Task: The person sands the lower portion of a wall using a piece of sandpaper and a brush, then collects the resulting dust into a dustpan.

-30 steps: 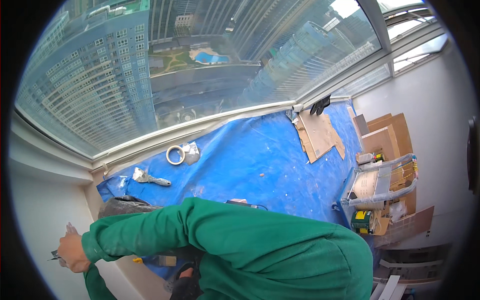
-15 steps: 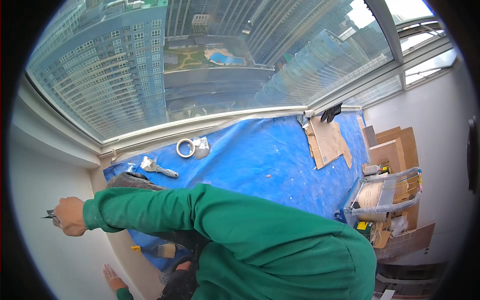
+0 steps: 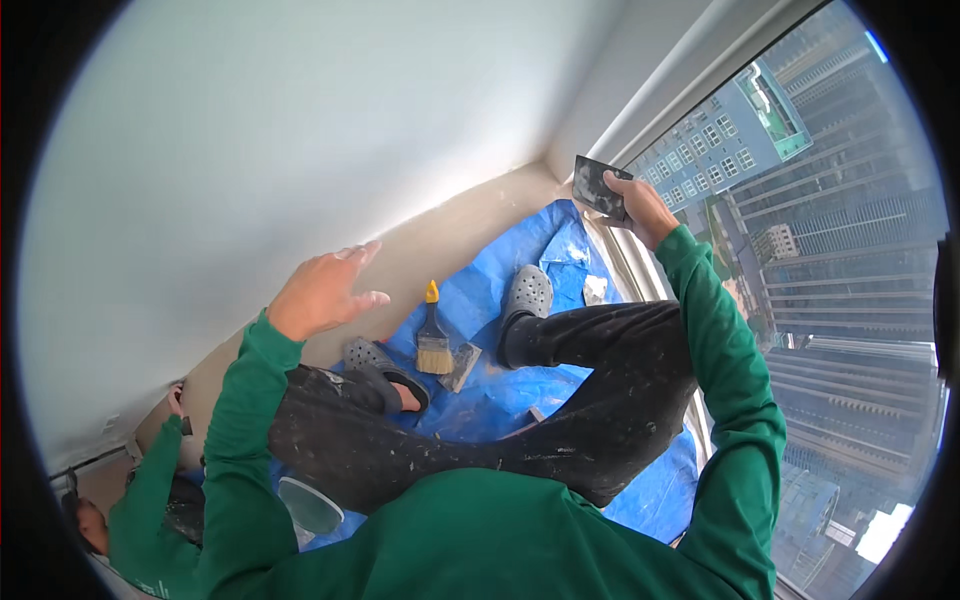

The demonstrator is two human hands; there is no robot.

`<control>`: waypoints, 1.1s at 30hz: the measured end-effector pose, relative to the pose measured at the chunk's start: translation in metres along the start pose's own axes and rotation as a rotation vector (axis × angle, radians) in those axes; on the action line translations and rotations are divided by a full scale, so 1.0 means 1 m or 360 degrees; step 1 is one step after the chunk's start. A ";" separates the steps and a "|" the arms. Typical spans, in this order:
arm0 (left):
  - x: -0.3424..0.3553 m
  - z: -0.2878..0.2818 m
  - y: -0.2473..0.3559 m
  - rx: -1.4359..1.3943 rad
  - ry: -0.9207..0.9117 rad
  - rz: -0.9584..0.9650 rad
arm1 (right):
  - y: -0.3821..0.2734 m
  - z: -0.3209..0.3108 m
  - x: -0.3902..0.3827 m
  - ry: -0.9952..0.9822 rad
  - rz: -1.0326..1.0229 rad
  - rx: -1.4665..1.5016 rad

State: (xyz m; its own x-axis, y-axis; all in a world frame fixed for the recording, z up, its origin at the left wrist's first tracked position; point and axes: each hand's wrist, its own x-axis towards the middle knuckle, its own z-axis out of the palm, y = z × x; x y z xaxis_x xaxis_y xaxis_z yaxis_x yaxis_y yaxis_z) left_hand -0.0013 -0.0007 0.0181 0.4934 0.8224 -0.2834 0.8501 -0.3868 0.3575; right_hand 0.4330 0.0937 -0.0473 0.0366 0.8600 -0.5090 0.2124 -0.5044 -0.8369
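Note:
My right hand (image 3: pixel 645 205) grips a black, smudged flat rectangular tool (image 3: pixel 600 183) by the window corner, thumb across its face. My left hand (image 3: pixel 322 293) is open, fingers and thumb apart, in front of the white wall (image 3: pixel 270 150); I cannot tell whether its fingertips touch it. Below, on a blue plastic sheet (image 3: pixel 555 245), lie a wide paintbrush (image 3: pixel 433 345) with a yellow-tipped handle and a dusty grey block (image 3: pixel 459 368). My grey clogs (image 3: pixel 527 292) stand either side of these, under dark, paint-flecked trousers.
A co-worker in a green top (image 3: pixel 150 515) crouches at the lower left, a hand near the wall's base. A tall window (image 3: pixel 830 300) fills the right side, with a pale frame along the sheet. A beige skirting strip (image 3: pixel 450 225) runs below the wall.
My view has swung round to face the wall. My right arm, earlier stretched across me, now holds the tool at the window corner. My left hand has risen, still open.

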 end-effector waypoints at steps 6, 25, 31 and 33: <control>-0.042 -0.034 0.026 -0.0060 0.0227 -0.0122 | 0.064 0.069 0.158 0.0397 0.0160 0.0215; -0.044 -0.008 -0.016 -0.0072 -0.0130 -0.0711 | 0.100 0.185 0.294 0.0944 -0.0491 0.1130; -0.030 -0.021 0.002 0.0084 0.0101 -0.0363 | 0.064 0.443 0.168 0.1034 0.0103 0.0941; -0.033 -0.023 0.007 0.0074 0.0042 -0.0285 | 0.073 0.466 0.149 0.0605 0.0306 0.1746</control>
State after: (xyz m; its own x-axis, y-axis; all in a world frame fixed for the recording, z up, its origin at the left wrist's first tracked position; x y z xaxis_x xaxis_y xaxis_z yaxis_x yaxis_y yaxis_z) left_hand -0.0161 -0.0212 0.0509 0.3287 0.8903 -0.3151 0.9318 -0.2513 0.2620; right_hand -0.0013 0.1487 -0.2785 0.3046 0.6367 -0.7084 -0.7760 -0.2654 -0.5722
